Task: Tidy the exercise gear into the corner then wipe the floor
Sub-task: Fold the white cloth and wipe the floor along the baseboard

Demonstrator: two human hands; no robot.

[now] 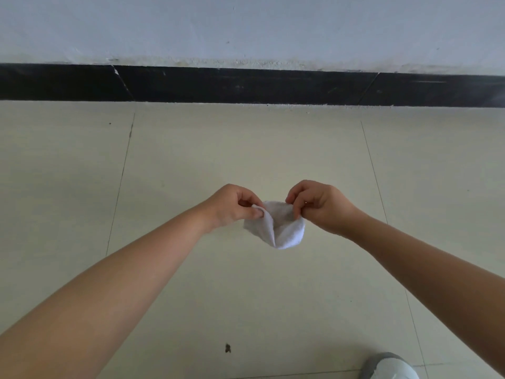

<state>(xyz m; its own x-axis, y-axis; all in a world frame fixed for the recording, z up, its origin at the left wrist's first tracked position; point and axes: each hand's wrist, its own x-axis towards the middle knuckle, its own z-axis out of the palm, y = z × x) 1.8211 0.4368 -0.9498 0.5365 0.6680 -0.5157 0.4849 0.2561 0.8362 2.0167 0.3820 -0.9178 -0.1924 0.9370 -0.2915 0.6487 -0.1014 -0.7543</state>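
A small white cloth [284,231] hangs in the air between my two hands, above the pale tiled floor [246,149]. My left hand [232,205] pinches its left upper edge between thumb and fingers. On the other side my right hand [318,205] pinches the right upper edge. The cloth sags in a fold below the hands. No exercise gear is in view.
A black skirting board [246,84] runs along the foot of a white wall [246,26] ahead. A small dark speck [227,348] lies on the tile near me. The toe of a grey-and-white shoe [388,367] shows at the bottom right.
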